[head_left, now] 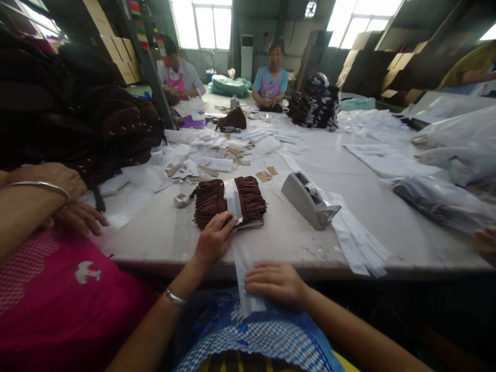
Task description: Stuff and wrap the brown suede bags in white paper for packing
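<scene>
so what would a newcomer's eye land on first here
Probably the dark brown fringed bundle with a white strip across its middle, near the front of the white table, the wearer's left hand at its near edge. Next comes the grey wedge-shaped tape dispenser to its right. The bright pink fabric apron at lower left also jumps out.

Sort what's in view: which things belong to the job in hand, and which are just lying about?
In the work:
fringed brown item, touched by the left hand
white strip, under the right hand
probably the tape dispenser

Seemingly just lying about:
small brown tags
dark pile at left
plastic-wrapped goods at right
</scene>
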A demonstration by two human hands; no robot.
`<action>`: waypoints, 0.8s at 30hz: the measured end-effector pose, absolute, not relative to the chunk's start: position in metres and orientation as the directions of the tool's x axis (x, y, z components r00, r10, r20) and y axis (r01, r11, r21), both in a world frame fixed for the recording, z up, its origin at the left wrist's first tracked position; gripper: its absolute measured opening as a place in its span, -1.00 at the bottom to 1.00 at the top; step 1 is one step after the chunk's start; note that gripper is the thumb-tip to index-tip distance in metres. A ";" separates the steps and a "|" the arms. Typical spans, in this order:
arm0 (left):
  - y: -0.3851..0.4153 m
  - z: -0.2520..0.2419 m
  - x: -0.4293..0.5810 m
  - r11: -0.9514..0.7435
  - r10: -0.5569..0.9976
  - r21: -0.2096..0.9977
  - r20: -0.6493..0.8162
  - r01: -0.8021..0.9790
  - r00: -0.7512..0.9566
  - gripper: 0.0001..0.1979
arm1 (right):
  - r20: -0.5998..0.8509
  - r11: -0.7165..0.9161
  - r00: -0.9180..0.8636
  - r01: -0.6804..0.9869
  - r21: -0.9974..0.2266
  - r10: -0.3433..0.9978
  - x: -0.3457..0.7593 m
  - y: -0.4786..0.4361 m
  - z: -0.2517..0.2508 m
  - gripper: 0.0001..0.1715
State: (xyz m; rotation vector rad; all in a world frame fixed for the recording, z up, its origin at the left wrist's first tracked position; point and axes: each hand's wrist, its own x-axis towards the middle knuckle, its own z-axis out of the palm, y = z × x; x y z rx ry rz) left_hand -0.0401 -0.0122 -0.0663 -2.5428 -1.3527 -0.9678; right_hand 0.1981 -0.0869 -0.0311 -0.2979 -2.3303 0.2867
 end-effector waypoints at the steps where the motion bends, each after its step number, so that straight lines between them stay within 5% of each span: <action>1: -0.014 -0.066 -0.039 -0.591 0.721 0.195 0.563 0.783 0.404 -0.61 | 0.663 0.939 -0.676 0.140 -0.315 0.323 0.198 -0.082 -0.021 -0.74; 6: -0.026 -0.069 -0.036 -0.623 0.706 0.200 0.560 0.756 0.434 -0.57 | 0.718 0.913 -0.566 0.198 -0.358 0.404 0.190 -0.038 0.028 -0.64; 11: -0.034 -0.069 -0.034 -0.598 0.734 0.383 0.614 0.704 0.290 -0.66 | 0.668 0.831 -0.501 0.258 -0.492 0.551 0.169 0.022 0.054 -0.68; 18: -0.034 -0.062 -0.027 -0.455 0.814 0.499 0.568 0.737 0.118 -0.74 | 0.464 0.664 -0.496 0.382 -0.643 0.734 0.144 0.106 0.032 -0.84; 24: -0.031 -0.060 -0.020 -0.367 0.830 0.512 0.557 0.777 0.026 -0.62 | 0.290 0.583 -0.526 0.564 -0.586 0.800 0.138 0.142 0.003 -0.85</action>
